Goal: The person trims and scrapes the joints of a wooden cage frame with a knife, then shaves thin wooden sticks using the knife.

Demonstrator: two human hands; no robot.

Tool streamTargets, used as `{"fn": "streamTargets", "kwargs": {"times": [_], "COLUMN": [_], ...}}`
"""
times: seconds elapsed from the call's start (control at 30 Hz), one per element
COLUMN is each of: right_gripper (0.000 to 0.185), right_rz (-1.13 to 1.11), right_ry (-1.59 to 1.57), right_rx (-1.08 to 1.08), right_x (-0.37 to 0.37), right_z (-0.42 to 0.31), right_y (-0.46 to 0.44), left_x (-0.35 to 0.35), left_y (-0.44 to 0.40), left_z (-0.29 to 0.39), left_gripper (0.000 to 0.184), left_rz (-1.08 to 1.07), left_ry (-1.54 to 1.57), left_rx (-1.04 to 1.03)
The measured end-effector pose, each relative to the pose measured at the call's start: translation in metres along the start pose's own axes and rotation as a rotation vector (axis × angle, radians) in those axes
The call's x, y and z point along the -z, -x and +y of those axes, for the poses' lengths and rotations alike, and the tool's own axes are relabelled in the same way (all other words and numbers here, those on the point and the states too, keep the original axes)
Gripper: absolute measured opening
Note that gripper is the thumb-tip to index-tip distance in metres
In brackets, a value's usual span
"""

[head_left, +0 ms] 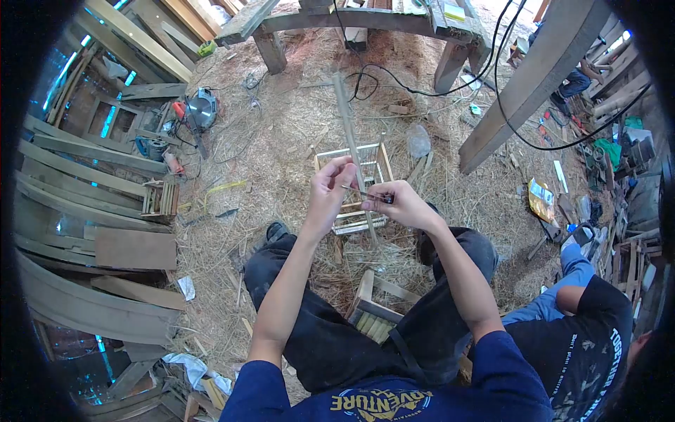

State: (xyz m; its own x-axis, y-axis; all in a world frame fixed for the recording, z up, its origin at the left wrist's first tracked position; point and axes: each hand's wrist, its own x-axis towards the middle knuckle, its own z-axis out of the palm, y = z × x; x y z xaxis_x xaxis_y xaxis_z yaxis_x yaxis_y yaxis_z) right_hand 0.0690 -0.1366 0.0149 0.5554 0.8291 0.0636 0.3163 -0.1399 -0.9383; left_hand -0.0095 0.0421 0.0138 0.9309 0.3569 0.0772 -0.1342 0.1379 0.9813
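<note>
My right hand (399, 204) is closed round the dark handle of a thin tool (380, 197), whose shaft points left. The fingers of my left hand (332, 184) are pinched together at the tool's far end; anything small between them is too tiny to make out. Beneath both hands, a wooden slatted frame (384, 163) stands on the straw-covered floor. A long thin wooden strip (344, 116) runs lengthwise over that frame, passing behind my hands. Between my legs sits a small wooden crate (376, 309) with pale pieces inside.
A wooden workbench (330, 21) stands ahead, with a slanting post (534, 84) and black cable at right. A circular saw (202, 109) lies on the left floor beside stacked planks (91, 172). Another person (576, 330) sits close by at lower right; tools lie beyond.
</note>
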Motion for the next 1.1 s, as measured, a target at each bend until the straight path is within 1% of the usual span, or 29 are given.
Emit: {"fn": "streamTargets", "kwargs": {"times": [0.07,0.17,0.2,0.27,0.3,0.4,0.43,0.53,0.63,0.73,0.83,1.03,1.1], "right_gripper": [0.029,0.031,0.032,0.037,0.041,0.039,0.034,0.026,0.019,0.016,0.015,0.015,0.016], "right_rz": [-0.004,0.152,0.188,0.255,0.292,0.364,0.362,0.388,0.367,0.327,0.304,0.286,0.314], "right_ry": [0.029,-0.012,-0.075,-0.198,-0.252,-0.347,-0.398,-0.460,-0.424,-0.557,-0.474,-0.399,-0.376], "right_rx": [-0.037,0.055,0.013,-0.072,0.005,0.068,0.089,0.135,0.158,0.137,0.175,0.131,0.176], "right_x": [0.002,-0.005,-0.003,0.004,0.004,0.006,0.006,0.001,0.003,0.003,0.005,0.011,0.012], "right_z": [-0.001,0.005,-0.001,-0.018,-0.015,-0.016,-0.013,-0.003,-0.002,-0.017,-0.020,-0.020,-0.020], "right_y": [0.000,-0.002,-0.002,-0.002,-0.004,-0.003,-0.003,-0.005,-0.005,-0.003,-0.001,0.003,0.005], "left_x": [0.001,0.003,0.003,0.003,0.004,-0.004,-0.005,-0.008,-0.007,-0.006,-0.006,-0.006,-0.008], "left_y": [-0.001,0.000,0.000,0.000,0.001,0.006,0.008,0.013,0.012,0.013,0.010,0.006,0.006], "left_z": [-0.002,-0.004,-0.004,-0.004,-0.003,0.000,-0.001,-0.004,-0.008,-0.008,-0.011,-0.010,-0.009], "left_gripper": [0.025,0.020,0.018,0.015,0.014,0.014,0.017,0.020,0.025,0.025,0.026,0.029,0.028], "left_rz": [-0.007,0.013,0.023,-0.012,-0.029,-0.060,-0.083,-0.118,-0.132,-0.117,-0.109,-0.122,-0.115], "left_ry": [-0.049,-0.069,-0.065,-0.235,-0.323,-0.471,-0.487,-0.557,-0.564,-0.564,-0.529,-0.555,-0.571], "left_rx": [-0.045,-0.094,-0.108,-0.257,-0.330,-0.403,-0.402,-0.446,-0.471,-0.444,-0.472,-0.542,-0.540]}}
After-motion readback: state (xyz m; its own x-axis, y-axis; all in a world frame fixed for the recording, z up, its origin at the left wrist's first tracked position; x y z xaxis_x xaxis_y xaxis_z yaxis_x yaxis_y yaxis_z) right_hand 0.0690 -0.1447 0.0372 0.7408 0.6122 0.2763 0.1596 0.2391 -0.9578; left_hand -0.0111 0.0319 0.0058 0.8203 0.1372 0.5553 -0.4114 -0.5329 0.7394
